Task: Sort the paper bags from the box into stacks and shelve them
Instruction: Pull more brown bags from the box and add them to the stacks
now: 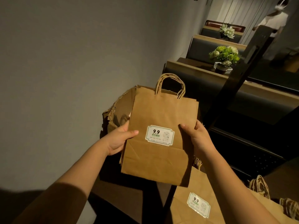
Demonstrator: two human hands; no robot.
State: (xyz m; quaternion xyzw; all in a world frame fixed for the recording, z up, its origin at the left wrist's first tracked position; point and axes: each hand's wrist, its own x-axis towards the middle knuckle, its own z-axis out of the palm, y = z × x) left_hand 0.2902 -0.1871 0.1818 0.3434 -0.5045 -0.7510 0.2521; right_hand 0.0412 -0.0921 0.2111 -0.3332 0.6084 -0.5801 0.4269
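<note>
Both hands, left (119, 139) and right (198, 136), grip a flat stack of brown paper handled bags (159, 138) by its side edges. Torn cardboard box (116, 109) behind; more labelled bags (199, 206) lie near right.

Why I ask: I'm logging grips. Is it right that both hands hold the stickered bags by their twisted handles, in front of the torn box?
Not by the handles. The head view shows the left hand and right hand gripping the bags' side edges; the handles stick up free. The box is behind.

A dimly lit café or restaurant dining room: dark padded booth seats (215, 44) with wood-topped dividers run in a row beside the grey wall (72, 62), flower arrangements (225, 55) between them, and sticker-labelled kraft takeaway bags (161, 126) nearby.
</note>
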